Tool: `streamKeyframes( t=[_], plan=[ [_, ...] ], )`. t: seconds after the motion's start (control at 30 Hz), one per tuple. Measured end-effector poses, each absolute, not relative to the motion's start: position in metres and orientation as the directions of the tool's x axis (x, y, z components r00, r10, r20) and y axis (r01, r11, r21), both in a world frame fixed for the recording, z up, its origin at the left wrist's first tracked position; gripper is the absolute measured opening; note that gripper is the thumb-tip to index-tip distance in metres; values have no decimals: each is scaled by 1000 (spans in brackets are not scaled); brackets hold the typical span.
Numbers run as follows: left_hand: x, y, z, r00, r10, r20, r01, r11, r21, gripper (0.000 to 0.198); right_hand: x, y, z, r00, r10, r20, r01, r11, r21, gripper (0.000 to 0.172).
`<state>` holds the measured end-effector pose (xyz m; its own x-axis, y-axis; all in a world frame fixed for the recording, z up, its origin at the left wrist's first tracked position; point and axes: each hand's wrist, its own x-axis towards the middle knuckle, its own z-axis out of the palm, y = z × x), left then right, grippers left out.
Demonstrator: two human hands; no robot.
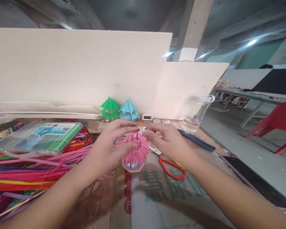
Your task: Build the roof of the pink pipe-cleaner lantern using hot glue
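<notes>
A small pink pipe-cleaner model (138, 152) stands upright on a pale many-sided base, with short dark pink posts at its top. Beside it on the left is my left hand (114, 140), fingers apart and stretched over its upper side. The thumb reaches across its front; whether it presses on the model I cannot tell. My right hand (165, 136) is at the model's upper right, fingers curled and thumb near the index finger. What lies between those fingertips, if anything, is too small to make out. Red-handled scissors (173, 173) lie under my right wrist.
Green (110, 108) and blue pipe-cleaner trees (129, 109) stand behind, by a small digital clock (147, 117). Loose pipe cleaners (33, 173) and a plastic marker case (38, 136) fill the left. Rightward are a water jug (195, 114), dark-handled pliers (197, 140) and a phone-like black slab (257, 181).
</notes>
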<state>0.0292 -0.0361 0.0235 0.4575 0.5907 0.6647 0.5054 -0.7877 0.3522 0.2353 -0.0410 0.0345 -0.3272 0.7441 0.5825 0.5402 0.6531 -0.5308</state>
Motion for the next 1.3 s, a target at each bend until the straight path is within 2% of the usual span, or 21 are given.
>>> streamKeyframes(
  t=[0.13, 0.37, 0.53, 0.67, 0.77, 0.87, 0.93, 1.03, 1.1, 1.23, 1.3],
  plan=[
    [39, -49, 22, 424, 571, 703, 441, -808, 391, 19, 228, -44, 20, -351, 746, 566, 479, 662, -576, 38],
    [41, -49, 20, 421, 433, 797, 486, -849, 205, 10, 228, -53, 16, -369, 767, 525, 377, 640, -670, 35],
    [30, -53, 33, 360, 536, 764, 469, -811, 349, 20, 238, -42, 2, -239, 796, 557, 384, 604, -699, 39],
    [25, -47, 40, 354, 565, 745, 572, -761, 306, 31, 240, -30, -24, -137, 821, 554, 413, 555, -722, 32],
    [25, -39, 37, 395, 591, 703, 606, -743, 284, 27, 234, -25, -41, -149, 834, 531, 394, 543, -742, 22],
    [25, -33, 31, 366, 613, 700, 578, -739, 345, 16, 229, -25, -48, -164, 838, 520, 383, 540, -750, 21],
    [24, -31, 30, 314, 656, 686, 547, -716, 434, 15, 228, -25, -50, -164, 840, 516, 380, 537, -753, 21],
    [23, -35, 31, 263, 762, 591, 469, -637, 612, 18, 229, -26, -50, -127, 835, 535, 375, 540, -754, 20],
    [25, -40, 33, 309, 806, 504, 391, -591, 705, 18, 230, -29, -47, -119, 809, 576, 343, 578, -740, 24],
    [32, -50, 36, 489, 765, 418, 339, -609, 717, 19, 230, -41, -37, -221, 713, 666, 309, 699, -645, 44],
    [34, -53, 37, 550, 738, 391, 335, -624, 706, 22, 231, -46, -28, -316, 661, 681, 329, 749, -575, 32]
  ],
)
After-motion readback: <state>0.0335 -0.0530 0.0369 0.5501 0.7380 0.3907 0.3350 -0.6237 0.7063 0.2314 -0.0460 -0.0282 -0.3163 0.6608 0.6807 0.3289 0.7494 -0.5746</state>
